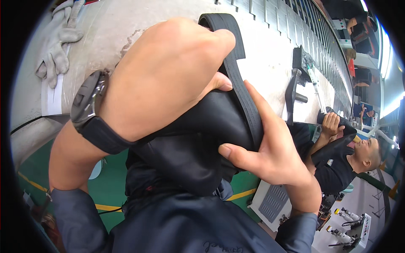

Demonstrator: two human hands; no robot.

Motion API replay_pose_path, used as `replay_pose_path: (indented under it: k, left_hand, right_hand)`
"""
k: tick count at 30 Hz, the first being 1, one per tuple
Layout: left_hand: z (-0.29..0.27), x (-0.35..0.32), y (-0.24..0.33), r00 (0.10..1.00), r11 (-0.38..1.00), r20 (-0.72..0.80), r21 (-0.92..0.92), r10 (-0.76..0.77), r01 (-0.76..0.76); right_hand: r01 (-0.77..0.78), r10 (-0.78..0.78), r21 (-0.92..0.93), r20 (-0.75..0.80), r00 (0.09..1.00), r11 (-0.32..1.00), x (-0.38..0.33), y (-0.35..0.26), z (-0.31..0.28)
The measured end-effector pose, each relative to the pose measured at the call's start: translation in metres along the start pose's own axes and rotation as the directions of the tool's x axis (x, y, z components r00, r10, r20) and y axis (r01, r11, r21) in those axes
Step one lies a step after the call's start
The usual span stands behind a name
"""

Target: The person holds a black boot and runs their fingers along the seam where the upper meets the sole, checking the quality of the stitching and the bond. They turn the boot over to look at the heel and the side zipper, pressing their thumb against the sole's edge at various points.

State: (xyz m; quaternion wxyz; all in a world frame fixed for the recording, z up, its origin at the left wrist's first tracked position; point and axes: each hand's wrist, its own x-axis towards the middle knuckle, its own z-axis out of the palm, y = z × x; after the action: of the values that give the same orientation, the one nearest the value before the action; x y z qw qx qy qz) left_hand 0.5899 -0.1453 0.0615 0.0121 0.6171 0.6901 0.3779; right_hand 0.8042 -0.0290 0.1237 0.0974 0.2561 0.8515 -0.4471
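A black, smooth leather boot (217,116) is held between my two hands, close in front of my body. Along its right side runs a black, ridged sole edge (244,103), whose far end curves over at the top. My left hand (175,63) is bent over the far part of the boot, its thumb pressed against the leather; its other fingers are mostly hidden. My right hand (276,147) grips the near end from the right, thumb on the leather and a finger along the sole edge. Soft black leather hangs below, against my apron.
Grey work gloves (59,42) lie on the pale worktable (105,33) at far left. A hammer-like tool (292,95) and a black block (301,59) lie to the right, beside a slatted metal conveyor (312,25). Another person (341,160) works at right, holding black leather.
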Motion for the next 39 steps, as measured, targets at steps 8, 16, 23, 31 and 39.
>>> replay_pose_path:
  k: [8, 16, 23, 31, 39]
  left_hand:
    - [-0.002, 0.002, -0.002, 0.997, 0.997, -0.012, 0.002, -0.077, 0.077]
    - [-0.004, 0.004, -0.006, 0.999, 0.999, 0.019, 0.01, -0.034, 0.033]
    - [0.001, 0.006, -0.005, 0.999, 0.999, -0.009, 0.014, -0.047, 0.047]
    - [0.006, 0.003, -0.006, 0.996, 0.996, -0.023, -0.002, -0.092, 0.092]
    - [0.0, 0.002, -0.008, 0.994, 0.994, -0.057, -0.052, -0.095, 0.092]
  right_hand:
    - [0.021, 0.009, -0.327, 0.09, 0.996, 0.945, 0.005, -0.009, -0.001]
    - [0.114, -0.041, -0.65, 0.126, 0.991, 0.751, 0.014, -0.026, -0.004]
    - [0.193, -0.033, -0.767, 0.219, 0.975, 0.612, 0.022, -0.043, -0.015]
    - [-0.17, 0.206, -0.17, 0.223, 0.953, 0.971, 0.041, -0.023, -0.043]
    - [-0.07, 0.287, -0.452, 0.431, 0.856, 0.889, 0.087, -0.067, -0.057]
